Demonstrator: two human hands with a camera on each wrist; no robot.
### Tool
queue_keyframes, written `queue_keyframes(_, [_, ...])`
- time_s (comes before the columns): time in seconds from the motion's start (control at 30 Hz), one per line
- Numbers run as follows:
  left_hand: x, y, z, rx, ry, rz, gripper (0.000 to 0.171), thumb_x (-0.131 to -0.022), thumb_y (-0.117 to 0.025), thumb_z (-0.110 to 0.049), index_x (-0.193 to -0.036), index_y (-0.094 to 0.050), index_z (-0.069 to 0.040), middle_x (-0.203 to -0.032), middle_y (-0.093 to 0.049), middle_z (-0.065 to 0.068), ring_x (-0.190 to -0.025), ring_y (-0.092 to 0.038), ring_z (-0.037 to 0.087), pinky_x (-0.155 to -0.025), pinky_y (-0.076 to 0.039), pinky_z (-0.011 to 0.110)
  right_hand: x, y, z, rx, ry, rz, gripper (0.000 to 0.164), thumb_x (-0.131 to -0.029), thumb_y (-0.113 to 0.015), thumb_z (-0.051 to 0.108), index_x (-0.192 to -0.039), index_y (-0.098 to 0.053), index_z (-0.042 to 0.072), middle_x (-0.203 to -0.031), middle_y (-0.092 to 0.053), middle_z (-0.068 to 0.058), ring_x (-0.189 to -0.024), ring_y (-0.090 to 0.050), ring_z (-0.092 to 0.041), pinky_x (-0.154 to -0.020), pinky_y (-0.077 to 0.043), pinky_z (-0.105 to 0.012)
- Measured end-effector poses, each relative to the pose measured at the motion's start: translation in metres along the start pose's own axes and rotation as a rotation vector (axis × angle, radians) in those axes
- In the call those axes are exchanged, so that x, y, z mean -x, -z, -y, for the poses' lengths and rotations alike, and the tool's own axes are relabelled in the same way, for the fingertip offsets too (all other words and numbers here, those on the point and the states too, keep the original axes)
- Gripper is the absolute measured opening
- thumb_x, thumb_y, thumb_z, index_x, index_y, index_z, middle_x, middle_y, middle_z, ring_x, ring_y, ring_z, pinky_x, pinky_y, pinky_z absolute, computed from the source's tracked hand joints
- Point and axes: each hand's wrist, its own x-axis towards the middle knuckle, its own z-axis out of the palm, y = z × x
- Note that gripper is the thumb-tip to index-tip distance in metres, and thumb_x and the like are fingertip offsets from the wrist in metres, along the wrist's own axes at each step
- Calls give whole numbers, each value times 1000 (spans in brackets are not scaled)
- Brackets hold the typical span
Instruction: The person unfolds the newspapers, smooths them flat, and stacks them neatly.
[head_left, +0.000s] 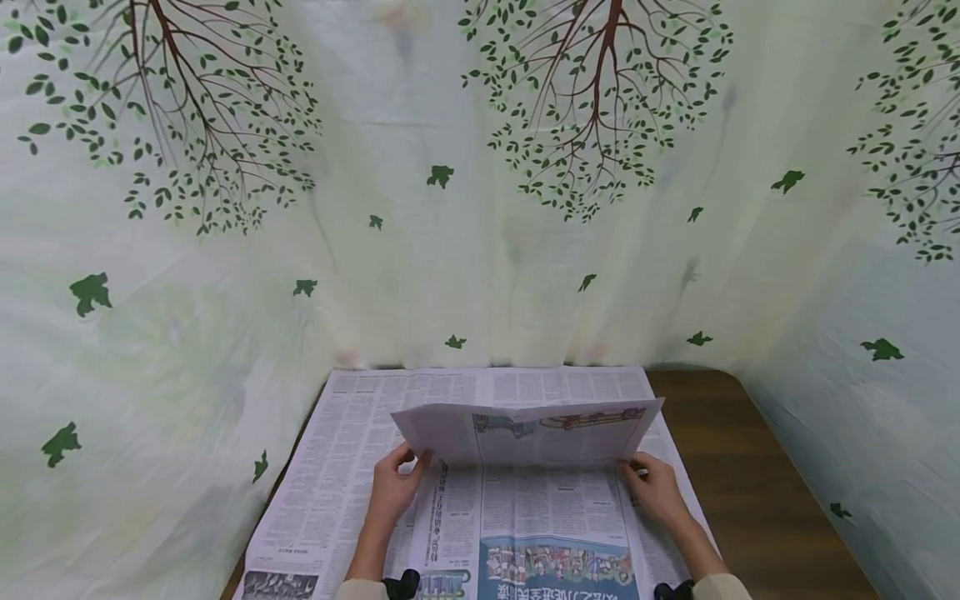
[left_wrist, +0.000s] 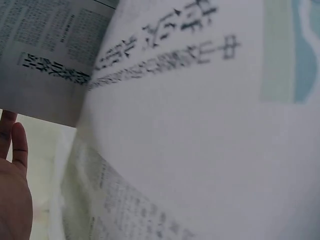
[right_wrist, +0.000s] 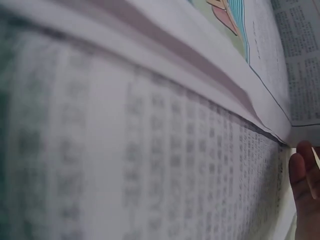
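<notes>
A newspaper (head_left: 555,500) lies in front of me with its far part bent up into a raised flap (head_left: 442,429). My left hand (head_left: 392,492) pinches the left edge of this newspaper near the bend. On the opposite side, my right hand (head_left: 660,492) pinches the right edge at about the same height. In the left wrist view, the fingertips (left_wrist: 19,142) are at the lower edge of a page. The right wrist view has the fingertips (right_wrist: 297,167) right at the page's edge, where the sheets bend upward.
More newspaper sheets (head_left: 322,475) cover the table beneath. Bare brown wood of the table (head_left: 750,475) shows along the right side. A pale cloth (head_left: 375,275) printed with trees and green leaves hangs behind and on both sides.
</notes>
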Motion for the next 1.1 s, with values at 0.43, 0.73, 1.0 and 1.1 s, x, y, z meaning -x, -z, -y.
queue_keyframes(0.43, [-4,-10,26,29,115,60,34,-97,-68,-47,-121,-74,-22,-108,-76,-5,-107,-69,16,-92,-56,29,-2,-5,-1,38,-146,65,13,-99,-70,15,-109,-76,10,-102,-77,-9,-88,-74,-20,-68,-56,-26])
queue_keyframes(0.73, [-4,-13,32,13,114,67,29,-99,-67,-40,-119,-75,-20,-106,-77,-1,-93,-70,12,-83,-55,23,-3,-7,-2,87,-121,62,6,-97,-72,13,-101,-76,11,-97,-78,-7,-79,-71,-11,-65,-54,-25])
queue_keyframes(1.0, [-4,-13,35,-27,155,88,22,-102,-65,-35,-117,-75,-22,-101,-75,-3,-86,-65,11,-79,-52,23,-5,-9,-5,143,-76,65,11,-97,-72,12,-107,-76,10,-99,-78,-6,-82,-70,-12,-69,-54,-28])
queue_keyframes(1.1, [-4,-13,36,-50,162,103,20,-102,-65,-32,-118,-74,-23,-104,-76,-4,-89,-67,10,-83,-53,25,-6,-9,-6,165,-88,75,12,-97,-71,14,-108,-76,10,-99,-77,-5,-84,-69,-13,-71,-53,-29])
